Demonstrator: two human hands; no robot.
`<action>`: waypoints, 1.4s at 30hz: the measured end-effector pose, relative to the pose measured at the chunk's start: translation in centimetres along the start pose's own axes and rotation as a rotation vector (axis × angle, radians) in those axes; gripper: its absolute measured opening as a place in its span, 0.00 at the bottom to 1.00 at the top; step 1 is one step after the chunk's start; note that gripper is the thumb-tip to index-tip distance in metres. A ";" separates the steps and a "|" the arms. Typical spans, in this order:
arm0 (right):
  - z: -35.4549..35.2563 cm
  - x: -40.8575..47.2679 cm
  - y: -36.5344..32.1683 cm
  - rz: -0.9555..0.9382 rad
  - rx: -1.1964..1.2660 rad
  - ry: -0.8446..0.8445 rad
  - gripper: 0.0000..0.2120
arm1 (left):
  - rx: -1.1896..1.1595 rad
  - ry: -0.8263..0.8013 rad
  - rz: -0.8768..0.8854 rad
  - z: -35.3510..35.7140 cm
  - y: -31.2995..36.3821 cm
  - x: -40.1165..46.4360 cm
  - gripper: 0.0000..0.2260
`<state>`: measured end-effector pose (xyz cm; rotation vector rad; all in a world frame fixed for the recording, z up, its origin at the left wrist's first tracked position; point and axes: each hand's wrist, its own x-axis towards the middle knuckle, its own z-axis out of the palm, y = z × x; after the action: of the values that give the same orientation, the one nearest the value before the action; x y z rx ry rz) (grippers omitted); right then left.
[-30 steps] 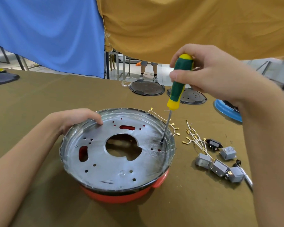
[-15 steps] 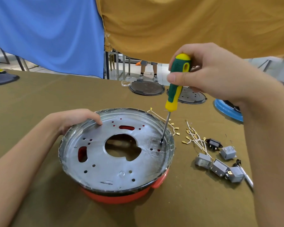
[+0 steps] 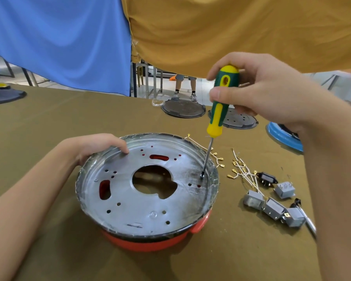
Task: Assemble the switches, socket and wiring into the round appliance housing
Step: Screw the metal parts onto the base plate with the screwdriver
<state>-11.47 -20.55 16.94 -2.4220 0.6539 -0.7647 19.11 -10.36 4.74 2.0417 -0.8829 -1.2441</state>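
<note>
The round appliance housing [image 3: 150, 238] sits nearest on the olive-covered table [image 3: 49, 122], with its red shell underneath and a silver metal plate [image 3: 146, 199] facing up; the plate has a large irregular centre opening and several small holes and slots. At the housing's 3 o'clock, on the cloth, lie four grey rocker switches [image 3: 273, 207], with the black socket [image 3: 267, 178] just beyond them and a silver tool [image 3: 308, 220], partly hidden by the right forearm, at their outer edge. White wires with brass terminals [image 3: 241, 169] lie spread between the switches and the housing rim, and a second bunch of wires lies against the rim at 1 o'clock. The left hand [image 3: 93, 147] rests on the rim at 10 o'clock, its fingers curled over the edge and gripping it. The right hand [image 3: 261, 88] is raised above the 2 o'clock side, its thumb and fingers closed round the green-and-yellow handle of a screwdriver [image 3: 219, 110]. The shaft slants down and its tip meets the plate near the rim at 3 o'clock. Farther off at 12 o'clock, two dark round covers [image 3: 182, 108] lie on the table, a blue round part [image 3: 282, 136] at 2 o'clock and another dark disc [image 3: 4, 96] at 10 o'clock. Blue and mustard cloths [image 3: 190, 27] hang behind, and a person's legs [image 3: 184, 86] show beneath them.
</note>
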 end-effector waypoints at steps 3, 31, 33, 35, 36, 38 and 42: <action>0.3 0.3 -0.1 0.006 -0.161 0.068 0.09 | -0.003 0.000 -0.007 0.1 0.0 -0.1 0.15; 1.6 -1.3 8.1 0.551 0.677 0.287 0.06 | -0.003 -0.055 0.055 -0.6 -0.4 0.7 0.15; 2.7 -3.0 9.4 0.707 0.929 0.184 0.15 | -0.020 -0.042 0.081 -0.7 -0.5 0.7 0.16; 3.9 -4.7 10.1 0.790 1.021 0.110 0.14 | -0.036 -0.023 0.122 -0.8 -0.6 0.7 0.18; 4.5 -5.5 10.4 0.815 0.923 0.078 0.09 | -0.044 -0.022 0.139 -0.8 -0.6 0.7 0.18; 6.0 -6.6 10.9 0.811 0.565 0.005 0.04 | -0.065 -0.032 0.154 -0.7 -0.6 0.5 0.19; 8.5 -6.6 11.0 0.681 0.106 0.058 0.13 | -0.059 -0.046 0.147 -0.8 -0.4 0.4 0.23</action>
<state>-14.08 -22.25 1.86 -1.8886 1.3240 -0.5564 20.07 -10.27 4.54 1.8738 -0.9871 -1.2260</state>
